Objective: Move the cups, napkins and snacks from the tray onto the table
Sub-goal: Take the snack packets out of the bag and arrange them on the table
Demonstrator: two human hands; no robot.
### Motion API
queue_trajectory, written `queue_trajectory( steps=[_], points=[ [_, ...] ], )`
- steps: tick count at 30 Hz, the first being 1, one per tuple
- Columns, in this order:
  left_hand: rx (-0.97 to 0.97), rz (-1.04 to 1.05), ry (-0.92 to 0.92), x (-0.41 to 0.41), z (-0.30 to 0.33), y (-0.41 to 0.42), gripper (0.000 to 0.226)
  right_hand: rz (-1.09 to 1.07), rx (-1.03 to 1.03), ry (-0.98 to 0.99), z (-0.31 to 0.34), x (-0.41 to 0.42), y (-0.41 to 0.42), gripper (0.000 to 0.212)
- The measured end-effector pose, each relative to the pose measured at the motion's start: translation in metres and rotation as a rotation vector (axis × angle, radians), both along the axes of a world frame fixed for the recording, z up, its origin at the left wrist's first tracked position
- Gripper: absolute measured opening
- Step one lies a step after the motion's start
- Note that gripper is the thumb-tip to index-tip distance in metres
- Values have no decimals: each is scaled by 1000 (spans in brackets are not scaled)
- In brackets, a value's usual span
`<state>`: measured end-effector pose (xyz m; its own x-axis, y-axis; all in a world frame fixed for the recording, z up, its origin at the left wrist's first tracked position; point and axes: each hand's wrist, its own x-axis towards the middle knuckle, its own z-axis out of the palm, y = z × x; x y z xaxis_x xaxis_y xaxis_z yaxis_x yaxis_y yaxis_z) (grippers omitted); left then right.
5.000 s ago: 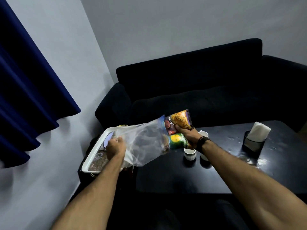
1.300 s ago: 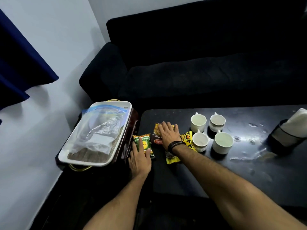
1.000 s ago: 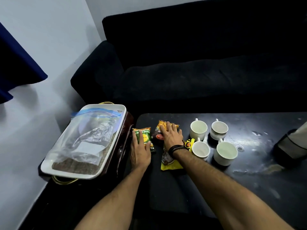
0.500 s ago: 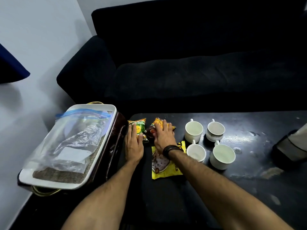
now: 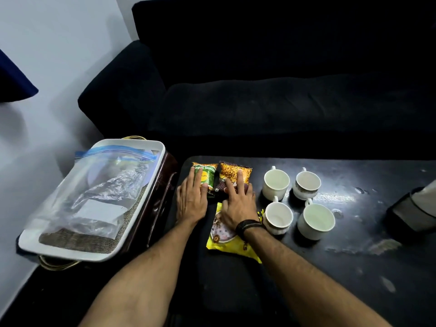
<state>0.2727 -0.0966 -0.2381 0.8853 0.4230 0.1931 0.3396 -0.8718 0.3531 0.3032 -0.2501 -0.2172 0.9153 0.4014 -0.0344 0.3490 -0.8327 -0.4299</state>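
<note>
Leftmost, beside the black table, a white tray holds a clear zip bag over a woven mat. On the table's near-left corner, the left hand lies flat with straight fingers on a green snack packet. Just beside it, the right hand, fingers spread flat, presses an orange snack packet, its wrist over a yellow packet. Four white cups stand grouped to the right, and a dark napkin holder sits at the far edge.
</note>
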Motion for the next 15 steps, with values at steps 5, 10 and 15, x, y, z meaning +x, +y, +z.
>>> queue_trajectory(
  steps=[5,10,15],
  points=[
    [55,-22,-17,1,0,-2,53,-71,7,-21,-4,-5,5,59],
    [-6,-31,-34,-1,-4,1,55,-61,20,-6,-3,1,3,65],
    [-96,-22,-108,-5,-6,1,65,-40,-9,32,2,6,0,73]
  ],
)
